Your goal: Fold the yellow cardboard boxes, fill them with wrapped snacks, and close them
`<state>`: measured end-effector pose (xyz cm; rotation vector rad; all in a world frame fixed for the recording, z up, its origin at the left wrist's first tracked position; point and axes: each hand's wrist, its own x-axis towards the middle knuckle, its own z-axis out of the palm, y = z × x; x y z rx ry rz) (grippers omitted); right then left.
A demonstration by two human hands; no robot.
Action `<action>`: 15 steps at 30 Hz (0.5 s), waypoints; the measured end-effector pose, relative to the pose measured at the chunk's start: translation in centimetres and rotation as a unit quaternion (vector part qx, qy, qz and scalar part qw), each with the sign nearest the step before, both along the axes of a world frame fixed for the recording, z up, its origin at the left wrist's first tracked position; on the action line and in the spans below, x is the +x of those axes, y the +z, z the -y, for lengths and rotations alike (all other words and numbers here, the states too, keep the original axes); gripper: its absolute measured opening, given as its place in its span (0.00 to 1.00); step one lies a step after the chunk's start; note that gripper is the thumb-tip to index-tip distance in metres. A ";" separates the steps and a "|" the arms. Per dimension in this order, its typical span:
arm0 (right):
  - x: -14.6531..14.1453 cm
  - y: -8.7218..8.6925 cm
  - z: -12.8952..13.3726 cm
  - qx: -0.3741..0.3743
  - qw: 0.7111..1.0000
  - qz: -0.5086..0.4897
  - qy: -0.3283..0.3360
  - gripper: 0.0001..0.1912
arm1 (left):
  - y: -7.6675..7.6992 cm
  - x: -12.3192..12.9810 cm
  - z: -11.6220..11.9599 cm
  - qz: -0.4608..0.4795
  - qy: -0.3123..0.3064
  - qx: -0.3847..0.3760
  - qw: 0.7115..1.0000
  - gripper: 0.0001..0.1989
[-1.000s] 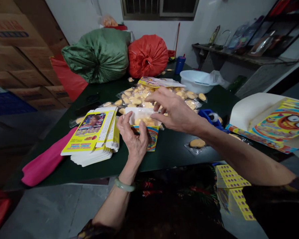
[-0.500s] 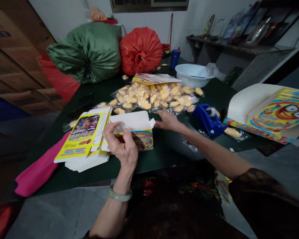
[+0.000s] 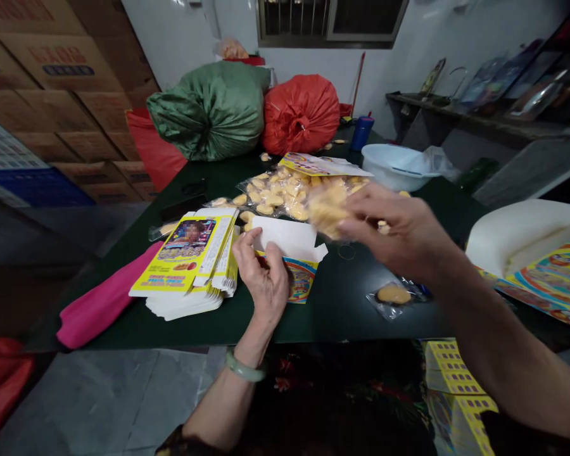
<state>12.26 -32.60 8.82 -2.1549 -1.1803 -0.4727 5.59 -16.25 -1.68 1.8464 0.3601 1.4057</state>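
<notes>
Cardboard cartons (image 3: 61, 95) stack up the upper left, beside a bulging green sack (image 3: 209, 114) and a red sack (image 3: 301, 117) at top centre, and a dark green tabletop (image 3: 342, 310) fills the middle of the frame. The right hand (image 3: 399, 234) is curled in a pinch around a clear plastic packet (image 3: 327, 212) of yellow pieces, blurred and held above the table. Just left of it, the left hand (image 3: 261, 278) half closes on a printed carton (image 3: 301, 278), fingers and thumb against its smooth white flap (image 3: 287, 237). A stack of flat yellow cartons (image 3: 185, 253) lies just beside that hand, and a heap of crinkly packets (image 3: 275, 196) lies beyond.
</notes>
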 end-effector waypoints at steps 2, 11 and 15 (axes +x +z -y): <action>-1.9 0.9 -2.2 -0.106 0.993 0.040 -0.027 0.10 | -0.1 -0.1 0.2 -0.007 -0.008 0.006 1.000 0.14; -3.1 2.8 -5.3 -0.406 0.910 0.085 -0.029 0.11 | -1.1 -0.7 0.3 0.028 -0.048 0.000 0.998 0.19; -3.2 2.9 -6.6 -0.413 0.909 0.057 -0.020 0.13 | -2.0 -0.9 1.1 0.073 -0.081 -0.029 0.994 0.20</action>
